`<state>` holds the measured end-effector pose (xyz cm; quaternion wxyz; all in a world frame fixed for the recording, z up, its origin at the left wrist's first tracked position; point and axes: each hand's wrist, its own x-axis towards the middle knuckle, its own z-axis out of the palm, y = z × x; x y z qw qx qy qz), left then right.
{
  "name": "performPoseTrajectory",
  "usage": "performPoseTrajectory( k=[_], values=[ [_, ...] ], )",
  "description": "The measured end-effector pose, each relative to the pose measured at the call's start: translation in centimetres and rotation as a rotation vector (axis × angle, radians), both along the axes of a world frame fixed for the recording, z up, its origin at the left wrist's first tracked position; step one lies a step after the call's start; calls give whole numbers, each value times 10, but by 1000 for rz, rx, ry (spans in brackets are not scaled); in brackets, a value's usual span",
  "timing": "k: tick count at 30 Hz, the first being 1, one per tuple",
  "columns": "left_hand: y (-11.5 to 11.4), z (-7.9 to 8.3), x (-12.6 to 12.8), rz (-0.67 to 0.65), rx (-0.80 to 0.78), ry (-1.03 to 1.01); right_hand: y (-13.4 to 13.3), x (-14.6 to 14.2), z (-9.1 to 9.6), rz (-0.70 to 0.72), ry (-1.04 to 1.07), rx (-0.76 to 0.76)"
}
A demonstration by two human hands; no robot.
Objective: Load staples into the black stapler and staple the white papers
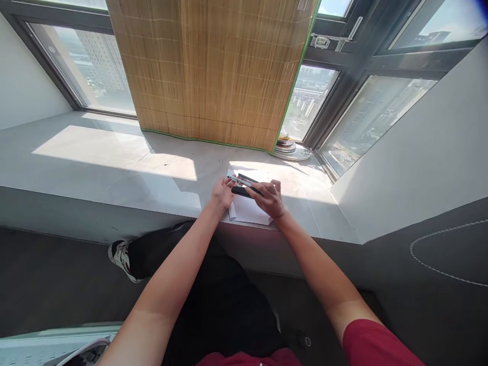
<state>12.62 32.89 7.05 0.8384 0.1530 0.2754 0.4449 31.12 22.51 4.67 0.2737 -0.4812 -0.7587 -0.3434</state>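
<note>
The right hand [270, 199] is closed around an opened stapler [241, 191] above white paper [249, 211] on the windowsill [125, 175]; the left hand [221, 193], half-curled, touches its front, grip unclear. Best keep it steady, fingertips off the rail.

Stapler [241, 191] btwn L grip [222, 193] & R grip [269, 200]; paper [249, 211] below 'em on sill [160, 190]; blind [213, 76] beyond; plates [285, 147] beyond, to R.

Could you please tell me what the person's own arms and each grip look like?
The left arm and right arm are bare along the forearms, with no watch or bracelet visible. A short, plain dark red sleeve covers the upper right arm; the left sleeve is out of view. The left grip and right grip are ungloved; rings are too small to tell.
</note>
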Motion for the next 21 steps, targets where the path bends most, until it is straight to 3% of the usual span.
performPoseTrajectory(
  k=[4,7,10,14,18,21],
  values=[
    [4,-3,0,34,85,49,0,-3,2,8,107,-111],
    [10,-3,-1,80,127,72,2,-5,7,-19,372,-132],
    [16,1,-7,214,167,48,8,-3,9,-74,685,-146],
    [20,7,-20,374,299,82,16,5,4,-58,879,-346],
    [16,6,-21,310,422,163,20,8,-2,-6,887,-504],
    [9,2,-15,206,523,265,19,5,0,-7,801,-442]
  ],
)
